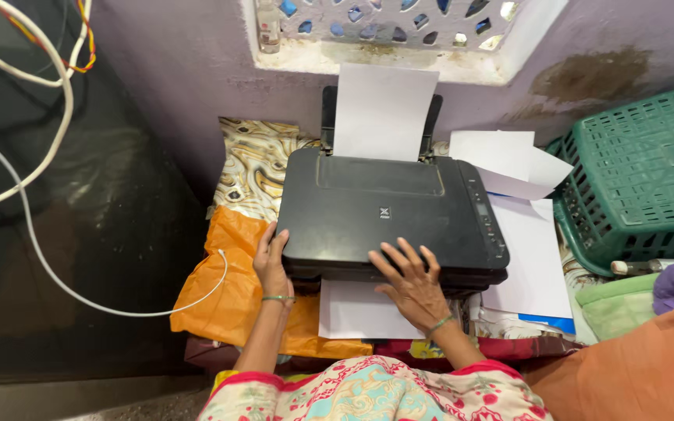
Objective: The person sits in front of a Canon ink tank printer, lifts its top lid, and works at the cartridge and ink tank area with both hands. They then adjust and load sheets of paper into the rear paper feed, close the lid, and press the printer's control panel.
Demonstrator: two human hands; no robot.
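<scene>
A black printer (388, 214) is sitting on a low stand against the purple wall (189, 70), and 2 hands are resting on it. The left hand (271, 261) is lying against the printer's front left corner, fingers pointing up and pressed close together along the edge, not wrapping around anything. It seems to be steadying the printer from that side. The right hand (413, 281) is lying flat on top of the printer near the front, fingers spread apart like a fan and holding nothing. Both arms are reaching forward from the bottom of the view, and each wrist is wearing a thin green bangle.

1 white sheet of paper (384, 109) is standing up in the tray at the back, ready to feed down. Another white sheet (356, 312) is sticking out at the front, just under the right hand, where pages come out. More loose papers (520, 234) are lying just beside the printer on the right, close enough to grab. An orange bag (224, 296) is lying under the left side, with a white cable (40, 195) running across it. A green basket (637, 175) is standing further right.
</scene>
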